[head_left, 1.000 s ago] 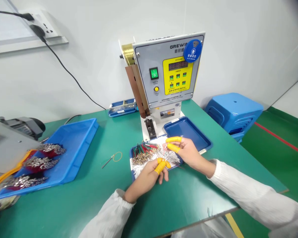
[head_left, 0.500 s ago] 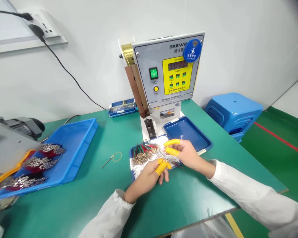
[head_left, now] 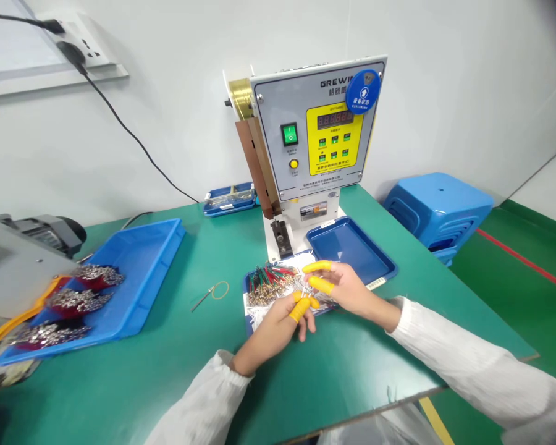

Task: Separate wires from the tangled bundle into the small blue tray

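Observation:
Yellow finger cots cover fingertips on both hands. My left hand (head_left: 282, 322) pinches something thin and whitish, too small to name, over the front of a blue tray (head_left: 249, 321). My right hand (head_left: 340, 284) is just above and right of it, thumb and forefinger bent close around a small piece I cannot make out. Under and behind the hands, the tray holds red and green wires (head_left: 269, 276) with brassy ends, and many white pieces (head_left: 259, 313). The crimping machine (head_left: 322, 133) stands behind the tray.
An unfilled dark blue tray (head_left: 347, 247) lies right of the machine's base. At left, a larger blue tray (head_left: 151, 266) holds wire bundles. A thin tool with a yellow loop (head_left: 220, 290) lies between. Blue stools (head_left: 438, 207) stand beyond the table.
The view has shifted slightly. My hands stay over the tray, with the fingertips a little closer together; the whitish piece at my left fingertips shows more clearly.

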Demonstrator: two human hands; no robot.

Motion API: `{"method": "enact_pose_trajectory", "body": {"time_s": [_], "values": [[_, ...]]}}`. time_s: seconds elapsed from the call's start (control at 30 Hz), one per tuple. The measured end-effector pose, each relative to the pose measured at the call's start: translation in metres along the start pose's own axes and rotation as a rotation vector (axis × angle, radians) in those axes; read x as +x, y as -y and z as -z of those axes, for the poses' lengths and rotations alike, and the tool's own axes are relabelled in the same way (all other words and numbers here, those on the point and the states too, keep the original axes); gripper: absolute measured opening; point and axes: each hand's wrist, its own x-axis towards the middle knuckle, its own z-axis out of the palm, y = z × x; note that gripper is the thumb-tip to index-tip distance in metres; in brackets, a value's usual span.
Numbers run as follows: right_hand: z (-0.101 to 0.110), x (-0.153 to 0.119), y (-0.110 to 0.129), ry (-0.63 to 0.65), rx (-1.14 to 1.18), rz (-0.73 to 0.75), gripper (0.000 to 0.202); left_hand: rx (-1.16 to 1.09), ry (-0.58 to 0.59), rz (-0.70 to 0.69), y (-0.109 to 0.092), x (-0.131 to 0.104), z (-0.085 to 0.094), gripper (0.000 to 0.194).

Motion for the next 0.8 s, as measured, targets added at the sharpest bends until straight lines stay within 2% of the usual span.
{"method": "enact_pose_trajectory", "body": {"time_s": [0.3,0.8], "values": [[-0.0003,-0.001,-0.0028,0.08,0.004,-0.047,0.023,0.002,0.007,-0.015,0.0022,0.0008,0.0002,0.037],[0.0023,-0.0039,0.0026,0.192,-0.147,-0.036,0.024,0.036,0.014,-0.052,0.0019,0.0008,-0.001,0.039]]}}
